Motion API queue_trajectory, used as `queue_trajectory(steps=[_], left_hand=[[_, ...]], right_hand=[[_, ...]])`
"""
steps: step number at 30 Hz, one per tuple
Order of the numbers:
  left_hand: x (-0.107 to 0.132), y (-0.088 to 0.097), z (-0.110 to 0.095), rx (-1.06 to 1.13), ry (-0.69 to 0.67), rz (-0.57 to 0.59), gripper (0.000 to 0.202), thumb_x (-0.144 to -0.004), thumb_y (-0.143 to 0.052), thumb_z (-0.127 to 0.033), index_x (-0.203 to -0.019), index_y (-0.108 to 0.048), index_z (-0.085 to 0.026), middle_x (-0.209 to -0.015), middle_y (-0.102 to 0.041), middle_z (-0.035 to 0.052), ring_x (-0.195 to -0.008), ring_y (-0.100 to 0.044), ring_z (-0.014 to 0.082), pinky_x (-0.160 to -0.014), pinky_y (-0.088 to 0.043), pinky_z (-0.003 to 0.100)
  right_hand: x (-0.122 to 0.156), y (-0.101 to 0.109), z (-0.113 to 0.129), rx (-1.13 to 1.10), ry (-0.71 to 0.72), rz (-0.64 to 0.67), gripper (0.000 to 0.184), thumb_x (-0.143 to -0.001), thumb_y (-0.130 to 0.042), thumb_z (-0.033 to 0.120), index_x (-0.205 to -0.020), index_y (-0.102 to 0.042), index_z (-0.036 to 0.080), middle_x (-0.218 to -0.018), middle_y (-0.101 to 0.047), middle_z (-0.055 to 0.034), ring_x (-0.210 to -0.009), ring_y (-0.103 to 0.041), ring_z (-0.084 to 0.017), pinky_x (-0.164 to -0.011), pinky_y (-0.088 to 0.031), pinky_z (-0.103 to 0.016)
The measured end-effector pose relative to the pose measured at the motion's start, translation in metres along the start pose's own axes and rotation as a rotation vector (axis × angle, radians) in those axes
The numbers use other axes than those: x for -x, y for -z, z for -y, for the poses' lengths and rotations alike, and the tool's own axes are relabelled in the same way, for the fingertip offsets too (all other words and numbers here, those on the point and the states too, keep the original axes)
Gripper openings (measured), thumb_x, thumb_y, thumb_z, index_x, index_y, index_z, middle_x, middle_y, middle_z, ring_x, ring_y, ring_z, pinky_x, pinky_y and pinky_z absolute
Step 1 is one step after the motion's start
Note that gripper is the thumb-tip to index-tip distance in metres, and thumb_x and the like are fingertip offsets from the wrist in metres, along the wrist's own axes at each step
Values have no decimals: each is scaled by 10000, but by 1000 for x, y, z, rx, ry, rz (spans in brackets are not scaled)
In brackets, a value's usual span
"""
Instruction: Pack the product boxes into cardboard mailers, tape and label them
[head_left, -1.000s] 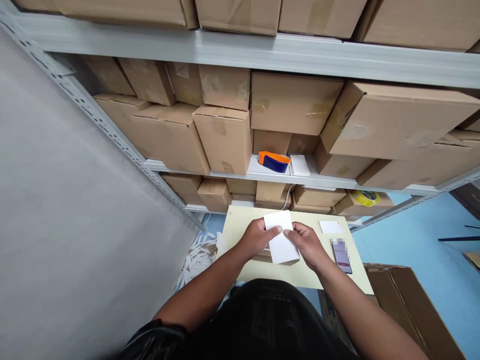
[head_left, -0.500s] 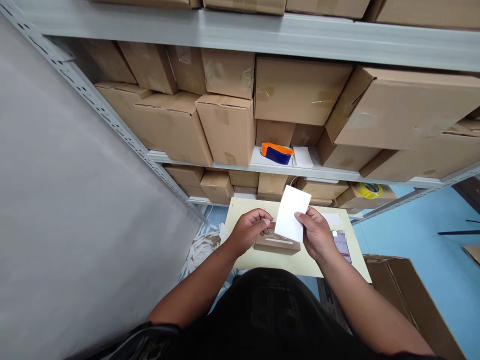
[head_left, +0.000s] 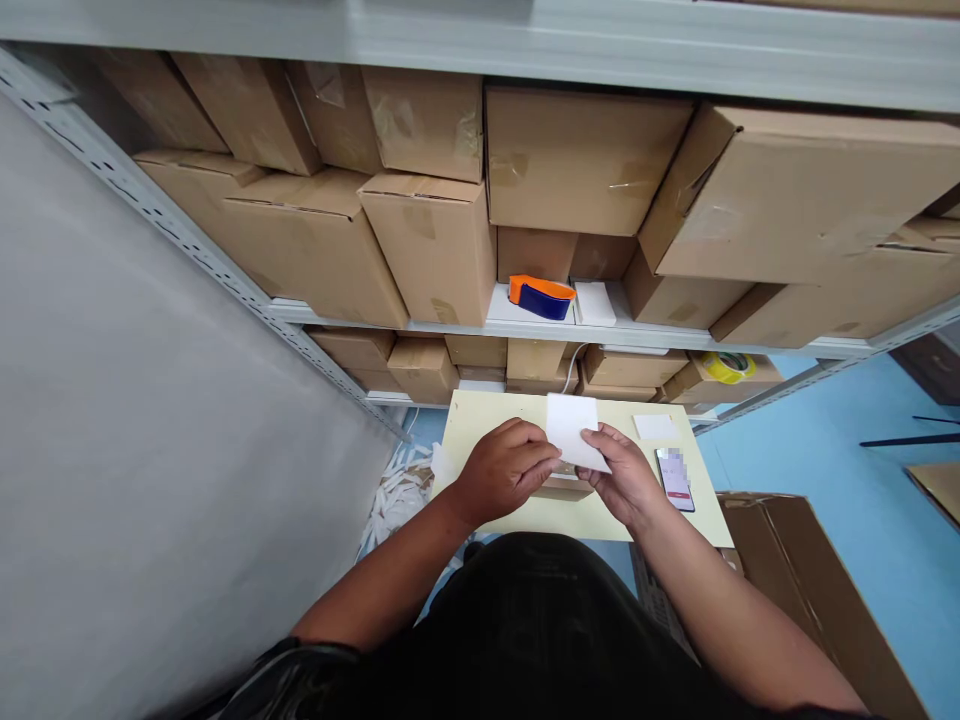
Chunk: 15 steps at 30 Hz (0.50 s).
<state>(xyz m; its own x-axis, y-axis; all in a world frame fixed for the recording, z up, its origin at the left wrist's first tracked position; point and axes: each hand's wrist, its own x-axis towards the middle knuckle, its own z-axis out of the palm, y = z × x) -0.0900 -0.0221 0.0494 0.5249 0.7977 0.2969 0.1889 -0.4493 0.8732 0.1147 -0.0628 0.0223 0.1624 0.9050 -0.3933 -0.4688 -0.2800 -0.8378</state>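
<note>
A white paper sheet is pinched between my right hand and my left hand, both closed on its near edge. Under the two hands lies a small brown cardboard box, mostly hidden by them. All of this is over a pale yellow table top. A phone with a lit screen lies just right of my right hand, and a small white slip lies behind it.
Grey metal shelving behind the table holds many brown cartons, an orange and blue tape dispenser and a yellow tape roll. White paper strips litter the blue floor at left. An open carton stands at right.
The white sheet, held up by my right hand alone half a second ago, has come down over the small box, and my left hand has closed on it again.
</note>
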Motion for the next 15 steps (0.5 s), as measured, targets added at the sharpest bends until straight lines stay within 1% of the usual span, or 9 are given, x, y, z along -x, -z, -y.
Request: queue_trajectory(steps=[1, 3, 4, 5, 7, 9, 10, 13, 15], left_hand=[[-2, -2, -1, 31, 27, -33, 167, -893, -699, -404, -891, -773, -254, -918, -725, 78, -909, -652, 236, -892, -512, 368], [-5, -6, -1, 181, 149, -155, 201, -912, -679, -420, -871, -734, -232, -837, -717, 52, -805, -661, 203, -794, -531, 334], [-7, -9, 0, 294, 223, -217, 212, -910, -683, -429, -872, -708, -222, -791, -710, 35, -747, -660, 186, -733, -532, 314], [-9, -11, 1, 420, 294, -261, 222, -898, -698, -434, -875, -680, -214, -747, -701, 19, -696, -659, 173, -679, -528, 295], [-12, -16, 2, 652, 401, -284, 257, -852, -751, -432, -883, -633, -206, -696, -694, -2, -645, -668, 164, -612, -517, 269], [-13, -19, 3, 807, 458, -257, 297, -811, -794, -417, -885, -605, -200, -690, -705, -1, -642, -687, 167, -604, -525, 264], [-13, -21, 3, 861, 476, -241, 309, -803, -804, -410, -887, -596, -197, -695, -714, 4, -642, -694, 167, -615, -535, 267], [-11, -26, 4, 963, 493, -231, 317, -816, -802, -395, -900, -575, -191, -724, -742, 20, -639, -699, 154, -654, -556, 272], [-10, -29, 5, 992, 485, -238, 315, -832, -795, -390, -914, -566, -191, -754, -756, 30, -646, -704, 151, -655, -557, 267]], right_hand=[[1, 3, -3, 1, -4, 24, 369, -783, -786, 549, -887, -665, 216, -692, -711, -21, -524, -616, -177, -493, -490, -297], [3, 8, -12, -2, 33, 73, 530, -869, -579, 736, -906, -679, 217, -693, -698, -40, -532, -616, -187, -524, -507, -321], [4, 11, -16, 5, 62, 96, 604, -886, -491, 784, -928, -691, 215, -724, -707, -55, -572, -638, -199, -561, -527, -336], [6, 13, -21, 23, 87, 111, 630, -891, -465, 795, -955, -701, 214, -776, -721, -69, -632, -663, -211, -605, -543, -346], [9, 16, -28, 83, 109, 125, 563, -883, -562, 743, -1015, -713, 218, -914, -744, -85, -766, -694, -225, -684, -561, -348], [10, 16, -30, 127, 93, 170, 510, -859, -663, 677, -1103, -714, 232, -1053, -742, -93, -894, -698, -239, -758, -571, -356], [9, 15, -30, 132, 77, 212, 526, -851, -677, 676, -1140, -712, 238, -1097, -736, -97, -948, -694, -250, -792, -573, -368], [7, 10, -26, 108, 27, 337, 570, -851, -661, 708, -1153, -730, 229, -1087, -741, -101, -992, -682, -265, -831, -565, -388], [7, 7, -28, 101, 14, 339, 524, -863, -672, 682, -1082, -756, 213, -1013, -753, -89, -928, -685, -246, -811, -551, -368]])
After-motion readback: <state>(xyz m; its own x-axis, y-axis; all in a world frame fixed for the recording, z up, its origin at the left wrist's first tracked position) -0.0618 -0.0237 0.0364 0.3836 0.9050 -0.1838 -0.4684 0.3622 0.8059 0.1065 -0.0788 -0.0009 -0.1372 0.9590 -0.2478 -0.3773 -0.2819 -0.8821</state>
